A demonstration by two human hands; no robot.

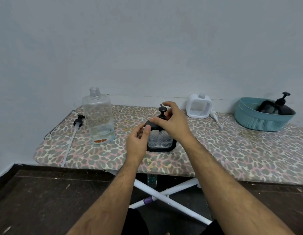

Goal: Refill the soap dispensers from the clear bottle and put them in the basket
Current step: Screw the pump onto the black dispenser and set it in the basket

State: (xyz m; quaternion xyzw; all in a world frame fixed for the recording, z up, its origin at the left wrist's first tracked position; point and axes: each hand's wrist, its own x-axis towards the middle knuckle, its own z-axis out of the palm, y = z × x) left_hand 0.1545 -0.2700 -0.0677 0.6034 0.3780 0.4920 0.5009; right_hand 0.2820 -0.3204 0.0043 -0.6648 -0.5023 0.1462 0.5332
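Note:
A black-framed clear soap dispenser [161, 139] stands at the middle of the leopard-print board [232, 150]. My left hand [138, 141] grips its top left shoulder. My right hand [172, 122] curls round the black pump collar, with the pump head [162, 110] sticking up beside my fingers. The clear bottle [98, 116] stands uncapped to the left, with a little liquid at the bottom. A white dispenser [199, 106] without its pump stands at the back. The teal basket [259, 119] at the far right holds a black dispenser [281, 106].
A black pump with a long tube [74, 131] lies left of the clear bottle. A white pump [215, 116] lies beside the white dispenser. The board stands on crossed white legs [167, 195] over a dark floor, against a pale wall.

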